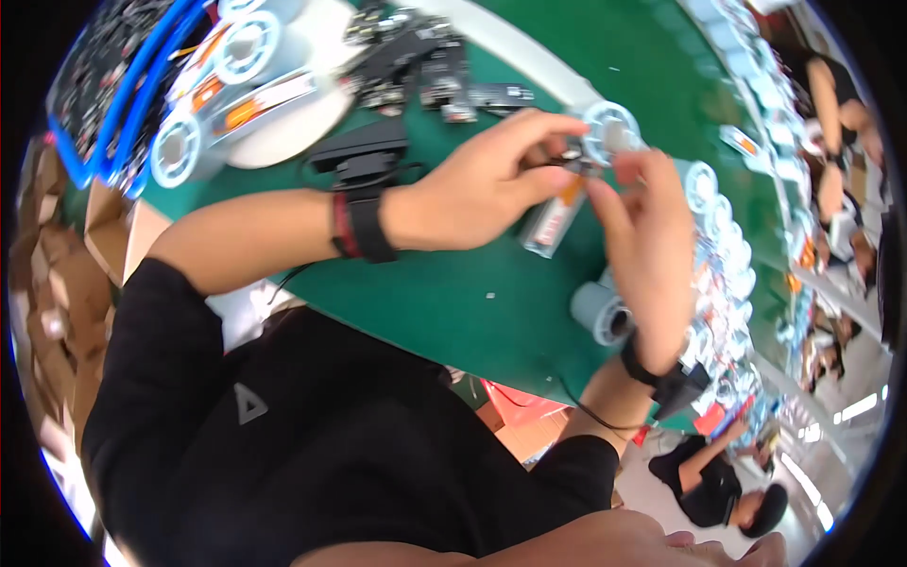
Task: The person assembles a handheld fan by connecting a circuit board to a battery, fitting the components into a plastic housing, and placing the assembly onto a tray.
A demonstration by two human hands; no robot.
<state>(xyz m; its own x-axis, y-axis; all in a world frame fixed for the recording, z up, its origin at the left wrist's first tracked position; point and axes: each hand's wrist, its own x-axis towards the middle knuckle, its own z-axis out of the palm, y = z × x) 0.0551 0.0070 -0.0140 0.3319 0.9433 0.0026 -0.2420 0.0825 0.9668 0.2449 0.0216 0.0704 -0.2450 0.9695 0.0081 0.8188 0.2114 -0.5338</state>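
My left hand (468, 189) reaches across the green table, its thumb and forefinger closed together on a small dark part (573, 159) too blurred to name. Close beside it, my right hand (654, 231) has its fingers bent in toward the same part; whatever lies in its pinch is hidden. Just beyond the fingertips is a pale blue spool-shaped piece (612, 130). A small clear packet with an orange and white label (551, 227) shows below the hands; I cannot tell whether it lies on the table or hangs from them. Another pale blue spool (597, 310) lies near my right wrist.
Several pale blue spools (248, 47) and a white round tray (293, 137) stand at the left. Black metal parts (444, 71) are heaped at the back, near a black device (364, 151). A blue-edged bin (113, 85) is at far left. Spools line the right; people sit beyond.
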